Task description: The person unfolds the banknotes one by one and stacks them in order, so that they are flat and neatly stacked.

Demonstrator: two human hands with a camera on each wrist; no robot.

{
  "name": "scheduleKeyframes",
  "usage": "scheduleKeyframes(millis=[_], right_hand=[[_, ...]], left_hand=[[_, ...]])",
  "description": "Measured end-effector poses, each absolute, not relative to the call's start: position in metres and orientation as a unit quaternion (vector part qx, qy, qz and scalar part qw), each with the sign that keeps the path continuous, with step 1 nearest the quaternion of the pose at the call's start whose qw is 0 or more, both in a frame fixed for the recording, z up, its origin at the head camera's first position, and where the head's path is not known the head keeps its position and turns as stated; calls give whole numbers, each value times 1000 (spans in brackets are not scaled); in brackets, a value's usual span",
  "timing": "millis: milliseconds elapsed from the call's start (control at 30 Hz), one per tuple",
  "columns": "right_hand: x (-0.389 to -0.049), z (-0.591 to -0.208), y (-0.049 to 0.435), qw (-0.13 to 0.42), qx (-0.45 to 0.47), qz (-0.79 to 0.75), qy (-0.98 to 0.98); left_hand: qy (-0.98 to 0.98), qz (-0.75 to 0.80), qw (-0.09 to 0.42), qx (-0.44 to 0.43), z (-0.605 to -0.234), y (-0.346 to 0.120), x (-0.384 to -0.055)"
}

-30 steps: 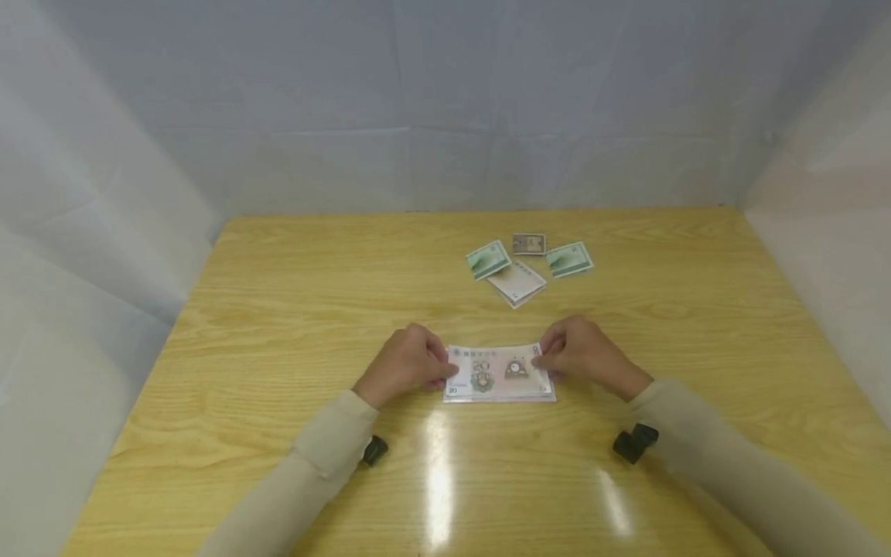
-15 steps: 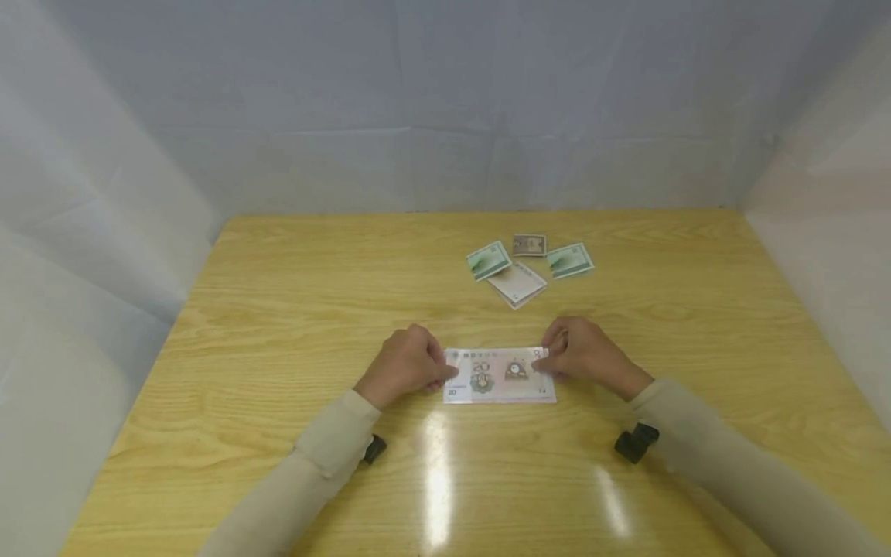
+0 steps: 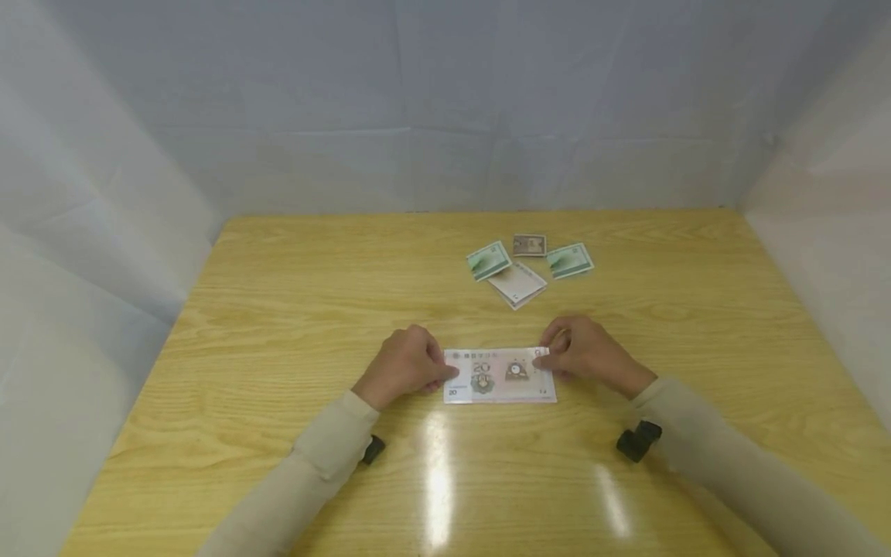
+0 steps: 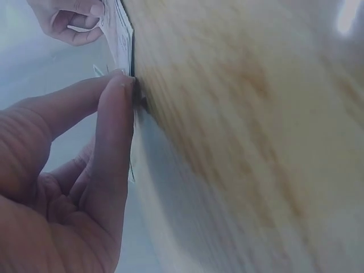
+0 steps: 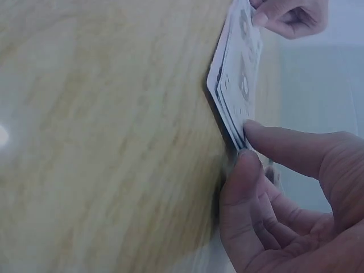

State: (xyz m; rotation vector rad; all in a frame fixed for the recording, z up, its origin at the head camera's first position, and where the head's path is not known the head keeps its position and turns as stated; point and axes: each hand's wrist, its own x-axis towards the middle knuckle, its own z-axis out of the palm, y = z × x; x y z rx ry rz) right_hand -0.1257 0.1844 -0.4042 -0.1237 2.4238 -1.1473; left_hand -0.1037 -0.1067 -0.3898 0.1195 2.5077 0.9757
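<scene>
A small stack of pale pink banknotes (image 3: 500,379), the top one printed with a 20, lies near the middle of the wooden table (image 3: 313,309). My left hand (image 3: 409,362) pinches the stack's left end between thumb and fingers. At the opposite end, my right hand (image 3: 588,354) pinches the right edge, thumb on top. The right wrist view shows several layered notes (image 5: 236,85) with slightly uneven edges. From the left wrist, the stack (image 4: 119,37) appears nearly edge-on, close to the tabletop.
Beyond the hands lie two green notes, one at left (image 3: 489,261) and one at right (image 3: 570,261). A small brown note (image 3: 530,245) sits between them, and pale folded notes (image 3: 518,285) lie partly under the left green one. White sheeting (image 3: 445,108) encloses the table's back and sides.
The upper notes, which showed a gap above the bottom edge a second ago, now lie nearly flush with the notes beneath. Both hands keep almost the same place.
</scene>
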Motion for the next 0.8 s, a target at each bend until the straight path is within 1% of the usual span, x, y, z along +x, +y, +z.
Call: scheduleKeyframes(millis=[167,233,400,533,800], right_hand=[[-137,-400,192,219,-26,-427,877],[-144,-399,194,201,-19,-426,882],[-163,-402,197,165,0,-448,879],[-175,-407,197,169,21,-497,851],[-191,-407,193,194,95,-580,786]], left_hand=[[903,363,226,37,-387,-109,-103],[900,371,224,38,-386,-111,-103],[902,380,198,56,-386,-113,-105],[897,395,183,70,-385,-113,-106],[885,425,179,67,-382,-113,-105]])
